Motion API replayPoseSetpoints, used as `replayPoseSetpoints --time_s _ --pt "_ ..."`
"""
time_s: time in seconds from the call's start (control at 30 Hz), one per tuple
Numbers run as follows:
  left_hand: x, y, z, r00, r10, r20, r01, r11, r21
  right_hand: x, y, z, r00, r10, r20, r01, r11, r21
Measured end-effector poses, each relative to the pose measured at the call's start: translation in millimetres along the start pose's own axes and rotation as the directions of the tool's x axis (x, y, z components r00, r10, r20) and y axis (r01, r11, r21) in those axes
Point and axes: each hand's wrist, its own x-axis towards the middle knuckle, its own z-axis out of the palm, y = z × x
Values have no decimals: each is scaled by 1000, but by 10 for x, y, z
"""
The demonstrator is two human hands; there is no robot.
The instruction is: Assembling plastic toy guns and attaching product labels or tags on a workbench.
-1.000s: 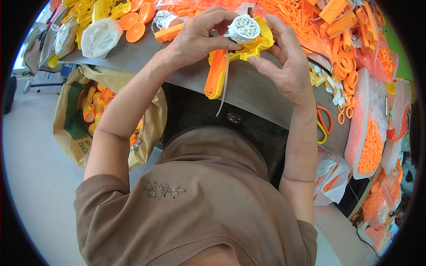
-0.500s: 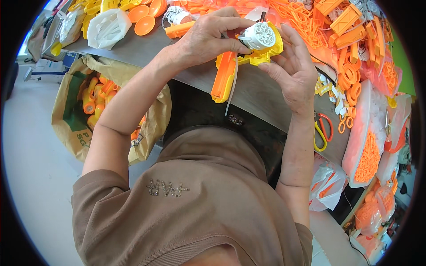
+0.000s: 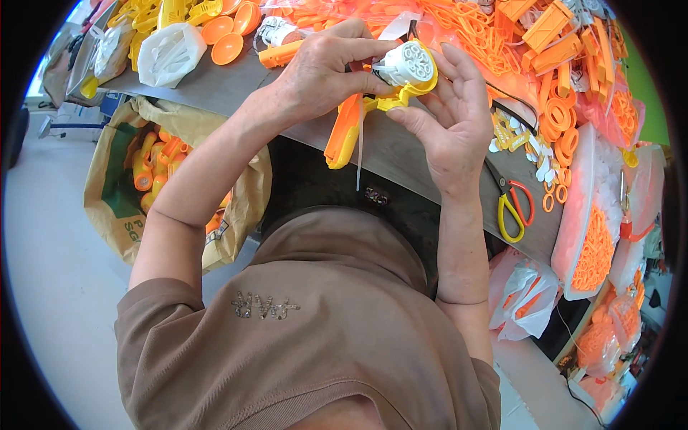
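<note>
Now left fingers (image 3: 362, 50) pinch the white drum (image 3: 408, 63), turned more sideways; right fingers (image 3: 467, 74) curve, grip unclear.

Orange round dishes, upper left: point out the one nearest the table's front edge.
The lowest orange dish in the picture; the other dishes all lie farther back on the table.
</note>
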Motion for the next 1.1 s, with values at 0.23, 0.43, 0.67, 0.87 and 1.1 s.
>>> replayPoseSetpoints --time_s 0.23,0.43,0.67,0.87,1.1 --pt "116 185 260 973 233 7 -229 952 202 -116 59 -331 992 101 70 -98 994 -44" --pt "236 78 610 946 256 197 -315 862 396 -202 411 -611 974 213 81 -150 866 -477" --pt "261 -1 525 981 167 103 -194 910 367 -251 375 -487 988 -151 25 118 653 -748" --pt "-213 103 168 988 154 -19 -140 939 315 -1178 102 -266 980 106 170 18 800 -600" --pt "-512 88 348 997 65 45 -77 922 380 -1214 594 110 801 522 294 -519 849 -96"
